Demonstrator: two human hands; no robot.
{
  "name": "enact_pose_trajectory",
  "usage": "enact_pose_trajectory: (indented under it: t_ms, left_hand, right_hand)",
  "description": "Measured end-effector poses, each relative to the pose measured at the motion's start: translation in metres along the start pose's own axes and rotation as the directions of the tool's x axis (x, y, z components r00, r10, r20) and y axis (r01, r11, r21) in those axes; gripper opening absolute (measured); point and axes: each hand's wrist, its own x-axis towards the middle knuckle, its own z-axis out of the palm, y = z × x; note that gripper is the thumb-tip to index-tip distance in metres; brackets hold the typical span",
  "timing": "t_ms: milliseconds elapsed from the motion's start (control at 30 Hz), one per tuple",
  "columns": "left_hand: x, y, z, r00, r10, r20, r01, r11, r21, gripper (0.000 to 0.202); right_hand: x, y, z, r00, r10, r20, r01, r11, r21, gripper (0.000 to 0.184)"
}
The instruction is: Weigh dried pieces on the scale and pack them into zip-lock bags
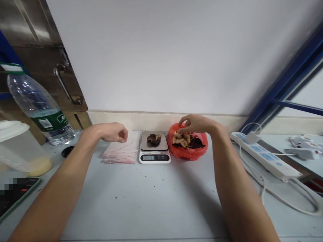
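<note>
A small kitchen scale (pixel 155 158) with a lit display stands near the wall. A few brown, curled dried mushrooms (pixel 153 139) lie on its plate. To the right, a red plastic bag (pixel 188 154) is rolled open around more dried mushrooms (pixel 185 140). My right hand (pixel 198 123) reaches over the bag's far side, fingers bent and apart, tips at the mushrooms; no piece shows lifted between them. My left hand (pixel 114 132) hovers over a stack of clear bags with pinkish edges (pixel 121 155). Its fingers are curled together, and nothing shows in them.
At left stand a large water bottle (pixel 50 121), a lidded translucent container (pixel 22 148), a dark small object (pixel 67 151) and a device with a dark screen (pixel 17 191). A white power strip (pixel 267 156) with loose cables lies at right. Dark crumbs dot the grey table (pixel 151 208).
</note>
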Motion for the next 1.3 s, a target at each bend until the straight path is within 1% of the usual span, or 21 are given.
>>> enact_pose_trajectory:
  t_ms: [67, 133, 200, 233, 300, 367, 467, 533, 633, 700, 767, 833, 900, 1000, 1067, 1133, 1200, 1300]
  left_hand:
    - [0.0, 0.0, 0.0, 1.0, 0.006, 0.002, -0.006, 1.0, -0.007, 0.019]
    - [0.0, 0.001, 0.001, 1.0, 0.004, 0.007, -0.004, 1.0, -0.01, 0.018]
    - [0.0, 0.002, 0.001, 1.0, -0.004, 0.01, 0.004, 1.0, -0.009, 0.017]
    - [0.0, 0.002, 0.001, 1.0, -0.008, 0.008, 0.008, 1.0, -0.008, 0.017]
    - [0.0, 0.002, 0.001, 1.0, -0.006, 0.004, 0.006, 1.0, -0.005, 0.017]
    - [0.001, 0.002, 0.001, 1.0, 0.005, 0.004, -0.005, 1.0, -0.001, 0.018]
    - [0.001, 0.001, 0.001, 1.0, 0.01, 0.006, -0.01, 1.0, 0.003, 0.019]
    - [0.001, 0.001, 0.001, 1.0, 0.009, 0.009, -0.009, 1.0, 0.005, 0.019]
    - [0.001, 0.0, 0.001, 1.0, 0.001, 0.015, -0.001, 1.0, -0.006, 0.018]
    - [0.001, 0.001, 0.001, 1.0, -0.005, 0.01, 0.005, 1.0, -0.019, 0.018]
    - [0.001, 0.001, 0.001, 1.0, -0.006, 0.004, 0.006, 1.0, -0.026, 0.017]
    - [-0.001, 0.003, 0.001, 1.0, -0.003, 0.004, 0.003, 1.0, -0.026, 0.017]
    - [-0.002, 0.006, 0.0, 1.0, -0.005, 0.017, 0.005, 1.0, -0.024, 0.017]
    - [-0.005, 0.009, -0.001, 1.0, -0.01, 0.023, 0.01, 1.0, -0.014, 0.017]
    - [-0.005, 0.008, -0.001, 1.0, -0.003, 0.017, 0.003, 1.0, -0.011, 0.017]
    - [-0.004, 0.006, 0.0, 1.0, 0.005, 0.011, -0.005, 1.0, -0.012, 0.017]
    - [-0.002, 0.004, 0.001, 1.0, 0.007, 0.011, -0.007, 1.0, -0.022, 0.017]
    - [0.0, 0.002, 0.001, 1.0, 0.007, 0.017, -0.007, 0.999, -0.041, 0.016]
  right_hand:
    - [0.001, 0.0, 0.003, 0.995, 0.082, 0.051, -0.084, 0.996, 0.032, 0.023]
    - [0.002, -0.001, 0.007, 0.967, 0.198, 0.161, -0.205, 0.978, 0.029, 0.002]
    - [0.002, -0.004, 0.011, 0.929, 0.27, 0.254, -0.283, 0.959, 0.016, 0.017]
    - [0.003, -0.006, 0.014, 0.917, 0.285, 0.278, -0.299, 0.954, 0.01, 0.021]
    - [0.004, -0.009, 0.018, 0.913, 0.301, 0.275, -0.31, 0.951, -0.012, 0.025]
    - [0.005, -0.011, 0.021, 0.918, 0.316, 0.239, -0.314, 0.948, -0.046, 0.027]
    - [0.008, -0.009, 0.02, 0.939, 0.286, 0.188, -0.281, 0.958, -0.055, 0.029]
    - [0.007, -0.006, 0.016, 0.956, 0.256, 0.143, -0.25, 0.966, -0.06, 0.023]
    - [0.002, -0.004, 0.007, 0.978, 0.207, 0.008, -0.206, 0.976, -0.07, 0.018]
    - [-0.003, -0.008, 0.003, 0.986, 0.147, -0.08, -0.15, 0.988, -0.042, 0.023]
    - [-0.007, -0.017, 0.003, 0.991, 0.072, -0.113, -0.07, 0.997, 0.014, 0.026]
    - [-0.005, -0.027, 0.008, 0.996, 0.001, -0.091, 0.005, 0.998, 0.064, 0.022]
    - [0.0, -0.038, 0.018, 0.999, -0.045, -0.027, 0.048, 0.994, 0.095, 0.019]
    - [0.01, -0.049, 0.034, 0.995, -0.039, 0.093, 0.025, 0.99, 0.141, 0.017]
    - [0.014, -0.052, 0.041, 0.991, -0.014, 0.136, -0.007, 0.988, 0.156, 0.016]
    - [0.015, -0.052, 0.043, 0.99, -0.005, 0.143, -0.018, 0.987, 0.162, 0.015]
    - [0.014, -0.051, 0.041, 0.989, -0.004, 0.146, -0.02, 0.987, 0.159, 0.015]
    - [0.009, -0.047, 0.033, 0.995, -0.025, 0.092, 0.012, 0.99, 0.139, 0.013]
